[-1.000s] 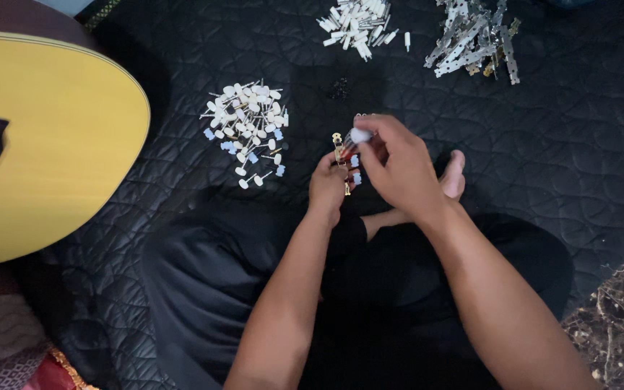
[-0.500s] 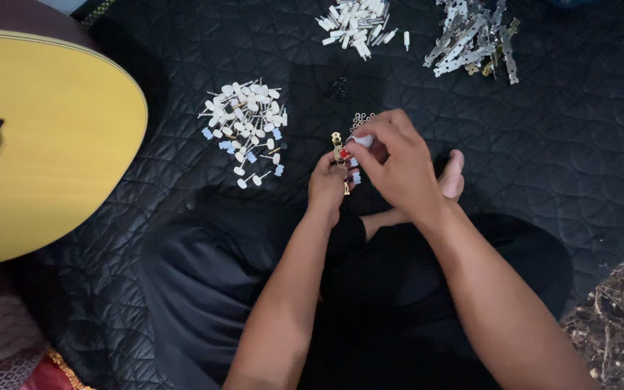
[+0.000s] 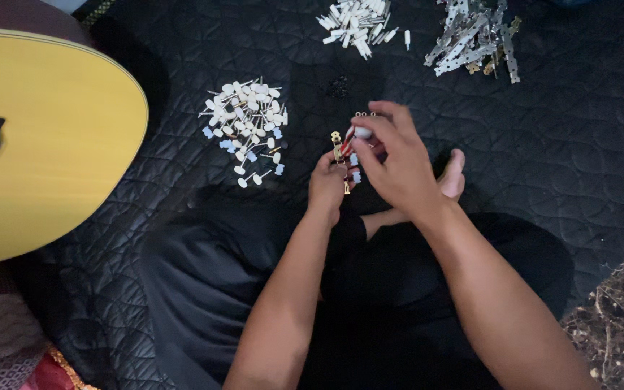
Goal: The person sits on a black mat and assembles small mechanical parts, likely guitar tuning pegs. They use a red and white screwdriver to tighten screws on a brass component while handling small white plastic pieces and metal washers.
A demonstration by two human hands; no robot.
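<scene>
Pinching a brass strip (image 3: 339,155) upright at frame centre, my left hand (image 3: 328,184) steadies it so my right hand (image 3: 395,162) can press a white knob (image 3: 362,132), gripped in its fingertips, against it; spare pegs (image 3: 247,126) lie upper left.

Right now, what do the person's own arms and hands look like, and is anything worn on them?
Both forearms are bare to the bottom edge of the picture: no sleeves show. The left hand and right hand wear no gloves, and no watch, bracelet or ring can be seen. Both arms come up from the bottom edge, over dark clothing on the lap.
</scene>
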